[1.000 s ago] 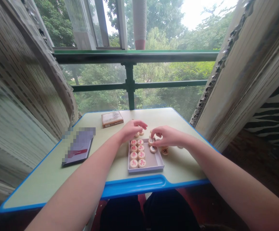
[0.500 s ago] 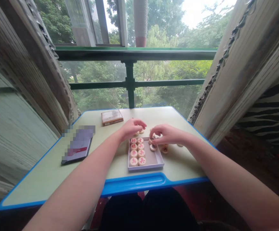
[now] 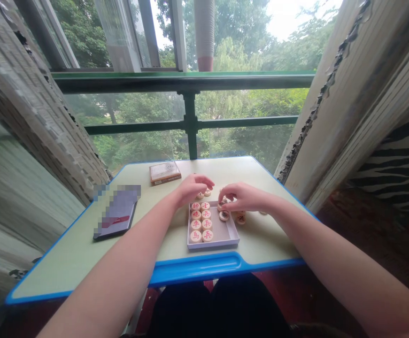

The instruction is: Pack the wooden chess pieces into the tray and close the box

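A shallow pale box [image 3: 214,245] lies near the table's front edge. Two columns of round wooden pieces with red characters [image 3: 196,224] fill its left side. At its upper right is a piece with a black character [image 3: 224,215]. My right hand [image 3: 237,196] is over that corner, fingers curled round another black-marked piece [image 3: 221,206]. Just behind the box hovers my left hand [image 3: 194,187], fingers apart with nothing in them, above loose pieces [image 3: 207,192]. More loose pieces [image 3: 240,218] lie right of the box, partly under my right hand.
On the left of the pale table [image 3: 66,263] lies a phone or tablet [image 3: 118,211], partly pixelated. A flat brown-edged box [image 3: 165,172] sits at the back. Beyond are a green railing [image 3: 190,82] and curtains on both sides.
The view has shifted slightly. Both hands keep nearly the same places over the box and the pieces.
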A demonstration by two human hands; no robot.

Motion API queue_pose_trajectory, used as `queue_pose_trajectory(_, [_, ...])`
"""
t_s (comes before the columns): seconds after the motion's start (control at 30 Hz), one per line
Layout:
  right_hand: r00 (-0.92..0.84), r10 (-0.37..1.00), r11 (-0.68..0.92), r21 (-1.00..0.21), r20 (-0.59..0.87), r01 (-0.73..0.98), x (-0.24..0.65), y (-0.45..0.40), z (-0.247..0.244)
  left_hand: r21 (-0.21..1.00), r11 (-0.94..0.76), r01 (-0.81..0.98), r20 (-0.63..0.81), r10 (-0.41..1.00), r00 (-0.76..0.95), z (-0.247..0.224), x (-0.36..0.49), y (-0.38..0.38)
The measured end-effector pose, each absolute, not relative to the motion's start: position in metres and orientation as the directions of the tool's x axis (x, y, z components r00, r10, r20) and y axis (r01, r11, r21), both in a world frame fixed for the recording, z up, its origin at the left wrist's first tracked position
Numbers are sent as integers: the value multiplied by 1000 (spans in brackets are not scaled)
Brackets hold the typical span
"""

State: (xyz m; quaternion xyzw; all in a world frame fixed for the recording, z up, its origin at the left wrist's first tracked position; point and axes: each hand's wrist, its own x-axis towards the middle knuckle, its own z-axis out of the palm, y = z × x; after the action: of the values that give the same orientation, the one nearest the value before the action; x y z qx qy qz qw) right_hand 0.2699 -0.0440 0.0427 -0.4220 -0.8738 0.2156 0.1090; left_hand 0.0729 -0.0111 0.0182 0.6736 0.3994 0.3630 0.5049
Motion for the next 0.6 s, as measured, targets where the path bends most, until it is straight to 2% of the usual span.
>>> queue_pose_trajectory(0.27, [-625,781,519,-531,-24,669,274,-44,44,979,-130,159,51,903,426,16,77,-17])
queue_pose_trajectory(0.6, [-613,789,508,-514,-42,691,271,-43,41,962,-198,188,116,920,375,17,69,-12])
